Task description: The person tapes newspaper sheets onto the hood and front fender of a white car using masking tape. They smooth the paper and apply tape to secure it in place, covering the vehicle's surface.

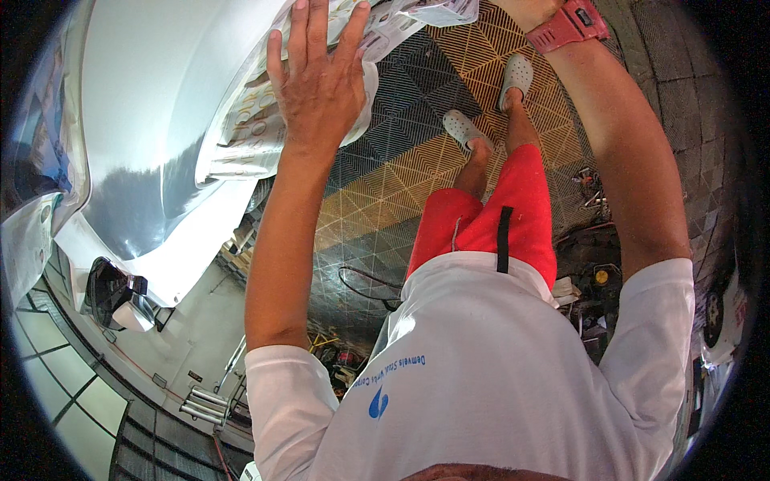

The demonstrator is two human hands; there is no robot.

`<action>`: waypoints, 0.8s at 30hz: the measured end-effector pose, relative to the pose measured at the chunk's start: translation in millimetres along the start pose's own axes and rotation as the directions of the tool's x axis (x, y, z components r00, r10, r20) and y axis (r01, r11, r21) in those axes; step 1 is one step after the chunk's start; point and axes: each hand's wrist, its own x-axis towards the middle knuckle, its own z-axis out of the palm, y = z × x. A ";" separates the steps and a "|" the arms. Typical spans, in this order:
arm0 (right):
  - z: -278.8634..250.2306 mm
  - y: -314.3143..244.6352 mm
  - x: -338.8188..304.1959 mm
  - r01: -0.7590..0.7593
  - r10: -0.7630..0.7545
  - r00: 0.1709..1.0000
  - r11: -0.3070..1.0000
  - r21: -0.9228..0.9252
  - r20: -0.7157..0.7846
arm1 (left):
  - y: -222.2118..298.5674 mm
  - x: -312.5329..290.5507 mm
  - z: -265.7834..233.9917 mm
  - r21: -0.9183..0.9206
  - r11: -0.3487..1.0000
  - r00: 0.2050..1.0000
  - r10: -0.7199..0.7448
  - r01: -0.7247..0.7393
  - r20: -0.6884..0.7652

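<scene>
In the head view, the left hand [321,92], fingers spread, rests over printed sheeting [245,132] edging the white panel [152,72], partly hiding it. Right of the panel, the right hand [531,11] is cropped, its grip unclear; patterned floor tiles [377,188] lie between.

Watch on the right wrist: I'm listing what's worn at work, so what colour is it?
The watch is pinkish red, strap included; the head view shows it best.
</scene>
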 end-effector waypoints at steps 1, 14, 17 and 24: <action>-1.1 -1.9 0.2 -0.017 0.017 1.000 1.000 0.010 0.011 | 0.5 0.7 0.2 -0.002 1.000 1.000 0.000 0.000 0.000; -5.8 -6.3 -0.5 -0.052 0.049 0.997 0.997 0.051 0.059 | 10.1 12.2 1.8 0.023 1.000 1.000 0.014 -0.014 0.017; -4.0 -2.9 -0.5 -0.039 0.038 0.998 0.999 0.020 0.053 | 12.2 16.6 2.7 0.026 0.999 1.000 0.025 -0.025 0.018; -0.7 -1.3 -0.5 -0.031 0.031 0.999 0.999 -0.013 0.040 | 17.6 24.9 3.9 0.015 0.999 0.999 0.040 -0.040 0.013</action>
